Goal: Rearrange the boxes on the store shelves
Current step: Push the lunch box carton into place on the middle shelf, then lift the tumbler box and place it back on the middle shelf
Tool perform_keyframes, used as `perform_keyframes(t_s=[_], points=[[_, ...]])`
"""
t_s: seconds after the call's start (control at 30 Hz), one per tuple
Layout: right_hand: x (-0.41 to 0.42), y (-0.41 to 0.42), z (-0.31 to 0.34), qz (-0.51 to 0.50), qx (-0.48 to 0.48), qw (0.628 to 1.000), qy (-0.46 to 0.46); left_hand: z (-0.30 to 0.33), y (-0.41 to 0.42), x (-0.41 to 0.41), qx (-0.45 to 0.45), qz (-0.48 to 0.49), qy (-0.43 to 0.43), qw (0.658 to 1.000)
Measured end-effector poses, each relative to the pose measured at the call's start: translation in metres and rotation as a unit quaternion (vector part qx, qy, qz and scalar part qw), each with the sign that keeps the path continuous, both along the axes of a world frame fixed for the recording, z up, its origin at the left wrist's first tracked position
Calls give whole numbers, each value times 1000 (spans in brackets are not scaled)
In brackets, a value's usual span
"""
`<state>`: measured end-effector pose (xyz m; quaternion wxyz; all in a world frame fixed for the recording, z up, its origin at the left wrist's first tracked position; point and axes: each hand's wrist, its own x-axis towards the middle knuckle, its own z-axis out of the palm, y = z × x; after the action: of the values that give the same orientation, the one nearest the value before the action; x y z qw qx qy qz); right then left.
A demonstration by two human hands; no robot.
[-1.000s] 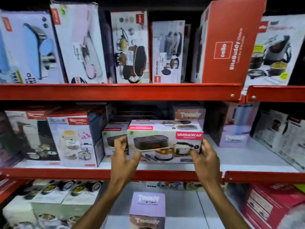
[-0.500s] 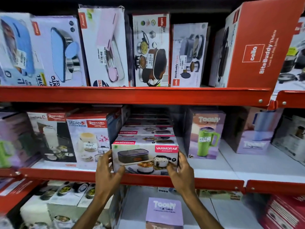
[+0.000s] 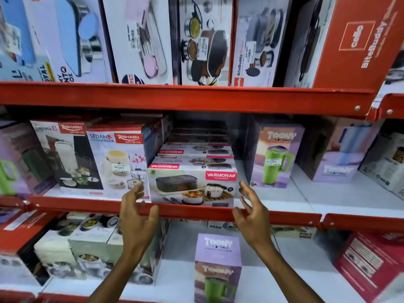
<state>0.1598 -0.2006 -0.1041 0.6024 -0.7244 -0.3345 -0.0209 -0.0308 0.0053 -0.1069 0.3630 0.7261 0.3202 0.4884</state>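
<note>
Nearest, lower shelf: a purple Toony tumbler box (image 3: pixel 218 267) is standing alone, upright, directly below and between the two forearms.

Left hand (image 3: pixel 136 217): fingers are spread apart, gripping nothing, hovering at the red shelf lip (image 3: pixel 65 206); the fingertips are lying just beside the lower left corner of the Varmora box (image 3: pixel 192 184), contact not certain.

Right hand (image 3: pixel 251 213): fingers likewise are spread and empty, hanging just off the box's lower right corner, apart from it.

Varmora box, middle shelf: it is sitting at the front edge, long axis running left to right, printed face outward, bracketed between the hands and slightly above them. Both hands are lying about equally near; neither has the advantage.

Behind it: more Varmora boxes (image 3: pixel 196 149) are lying flat in a row running toward the back.

Flanking: a Rishabh Sedan box (image 3: pixel 115 162) is touching its left end; a Toony mug box (image 3: pixel 275 156) is standing near on the right, a gap between.

Farthest, upper shelf: a red Cello box (image 3: pixel 354 40) is leaning among upright lunch-box cartons.

Judgement: the box appears placed; any further squaring would be pushing straight back.
</note>
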Motion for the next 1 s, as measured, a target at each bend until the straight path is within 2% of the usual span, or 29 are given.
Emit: perform_keyframes(t_s=[0.1, 0.17, 0.23, 0.3, 0.33, 0.4, 0.5, 0.63, 0.83, 1.0], points=[[1, -36, -36, -68, 14, 996, -60, -46, -26, -13, -34, -5, -4, 999], [-1, -55, -72, -107, -33, 992, -60, -85, -43, -15, -66, -60, 80, 993], [1, -66, -110, -114, -122, 986, -9, -121, -53, -10, -127, -132, 188, 965], [3, -69, -143, -42, -240, 966, 89, -145, -57, 1, -184, -202, 283, 919], [3, -69, -156, 19, -303, 943, 136, -154, -59, 8, -194, -230, 315, 900], [1, -65, -171, 112, -347, 917, 163, -168, -63, 20, -179, -270, 342, 882], [-5, -61, -171, 146, -294, 932, 153, -178, -73, 29, -144, -299, 314, 889], [-14, -80, -146, 113, -226, 960, 120, -159, -88, 16, -120, -295, 234, 919], [-22, -115, -44, 110, -69, 990, 61, -57, -107, -5, 5, -225, 103, 969], [-13, -116, 39, 74, 51, 996, 11, 32, -123, 17, 50, -197, -9, 979]])
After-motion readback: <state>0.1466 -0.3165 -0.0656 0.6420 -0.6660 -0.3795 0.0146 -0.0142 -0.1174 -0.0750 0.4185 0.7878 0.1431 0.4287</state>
